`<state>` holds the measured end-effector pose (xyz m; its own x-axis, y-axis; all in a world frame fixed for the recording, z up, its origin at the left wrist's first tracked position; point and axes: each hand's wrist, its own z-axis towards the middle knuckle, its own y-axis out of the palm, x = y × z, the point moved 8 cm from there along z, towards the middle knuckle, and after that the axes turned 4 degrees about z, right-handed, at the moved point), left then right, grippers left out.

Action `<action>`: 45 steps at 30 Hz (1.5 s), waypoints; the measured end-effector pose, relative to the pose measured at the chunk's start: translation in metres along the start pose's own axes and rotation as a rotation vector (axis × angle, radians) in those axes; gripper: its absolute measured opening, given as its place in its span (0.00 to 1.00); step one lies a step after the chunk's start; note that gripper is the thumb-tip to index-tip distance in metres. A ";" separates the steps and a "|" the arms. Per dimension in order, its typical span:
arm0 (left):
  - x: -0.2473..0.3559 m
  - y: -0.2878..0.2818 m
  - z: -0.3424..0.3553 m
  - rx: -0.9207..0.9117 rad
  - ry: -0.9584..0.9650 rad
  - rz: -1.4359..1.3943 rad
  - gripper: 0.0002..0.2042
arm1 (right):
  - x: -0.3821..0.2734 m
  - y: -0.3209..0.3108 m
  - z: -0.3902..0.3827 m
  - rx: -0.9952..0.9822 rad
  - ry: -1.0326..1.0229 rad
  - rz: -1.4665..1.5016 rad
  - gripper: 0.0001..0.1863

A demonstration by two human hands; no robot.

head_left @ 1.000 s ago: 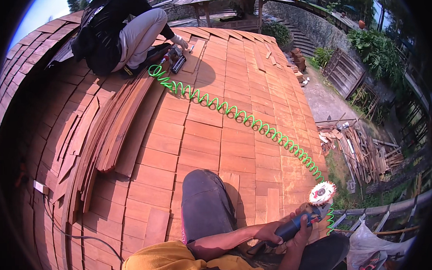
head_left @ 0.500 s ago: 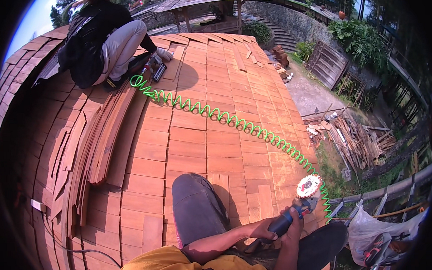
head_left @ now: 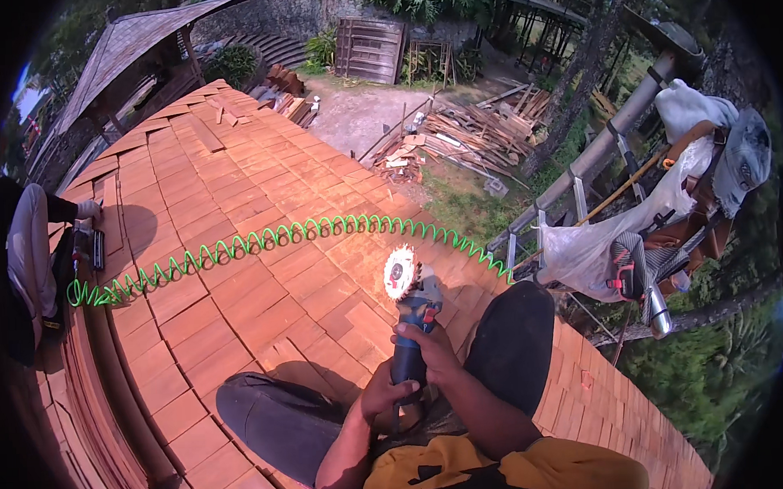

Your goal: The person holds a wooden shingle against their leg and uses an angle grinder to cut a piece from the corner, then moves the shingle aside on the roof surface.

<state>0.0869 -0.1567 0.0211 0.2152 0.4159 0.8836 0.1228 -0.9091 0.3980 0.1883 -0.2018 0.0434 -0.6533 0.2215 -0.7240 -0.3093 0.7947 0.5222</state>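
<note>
An angle grinder (head_left: pixel 407 360) with a dark blue body is held upright over my lap, between my bent knees. At its far end sits a round, toothed, pale saw blade (head_left: pixel 398 270). Wrapped round the rear of the body is my left hand (head_left: pixel 385 393). My right hand (head_left: pixel 433 350) grips it further forward, near the red switch, with the thumb lying along the top. Beyond the blade, a green coiled air hose (head_left: pixel 296 237) stretches across the wooden shingles (head_left: pixel 237 276), apart from the grinder.
At the far left a crouching person (head_left: pixel 31 231) has a gloved hand by a nail gun (head_left: pixel 96 249). Stacked wooden boards (head_left: pixel 99 393) lie along the left. Past the roof's right edge hang a plastic sheet (head_left: pixel 581 246) and tools on a metal rail (head_left: pixel 570 182). Scrap wood (head_left: pixel 465 134) lies below.
The view has turned to the right, so the person and boards now sit further left. The grinder appears nearer the middle, still in both my hands.
</note>
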 end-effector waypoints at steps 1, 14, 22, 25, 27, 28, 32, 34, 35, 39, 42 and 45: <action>0.005 0.001 0.001 0.002 0.020 0.013 0.25 | 0.000 0.001 0.001 -0.018 0.006 0.009 0.19; -0.008 0.006 0.006 -0.034 -0.020 0.023 0.25 | 0.000 -0.013 0.003 -0.004 -0.001 0.007 0.19; -0.010 0.001 0.009 0.007 0.021 0.087 0.28 | -0.002 -0.011 0.003 0.001 -0.009 -0.018 0.20; -0.005 0.008 0.008 -0.018 -0.030 -0.009 0.25 | -0.004 -0.011 0.003 0.005 -0.033 -0.038 0.22; -0.006 0.007 0.007 -0.014 -0.026 -0.017 0.25 | -0.004 -0.010 0.003 -0.001 -0.014 -0.030 0.22; -0.007 0.008 0.008 -0.020 -0.025 -0.026 0.25 | -0.005 -0.010 0.003 -0.002 -0.018 -0.030 0.22; -0.007 0.009 0.006 0.000 -0.023 -0.005 0.26 | -0.004 -0.008 0.000 -0.009 -0.003 -0.005 0.21; -0.006 0.007 0.005 0.005 0.009 0.020 0.26 | -0.004 -0.006 0.000 -0.022 -0.010 0.000 0.20; -0.006 0.008 0.005 0.003 0.008 0.020 0.26 | -0.004 -0.006 0.000 -0.025 -0.019 -0.003 0.20; -0.006 0.007 0.007 -0.012 -0.003 0.040 0.27 | -0.005 -0.009 0.000 -0.022 -0.017 -0.016 0.19; -0.009 0.005 0.009 -0.024 0.003 0.069 0.27 | -0.002 -0.010 0.004 -0.069 -0.045 -0.047 0.18; -0.007 0.004 0.009 -0.017 0.024 0.084 0.27 | -0.008 -0.004 0.001 -0.067 -0.090 -0.052 0.17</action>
<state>0.0946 -0.1633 0.0139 0.2008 0.3374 0.9197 0.0887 -0.9412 0.3259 0.1953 -0.2063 0.0472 -0.5717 0.2331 -0.7867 -0.3887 0.7674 0.5098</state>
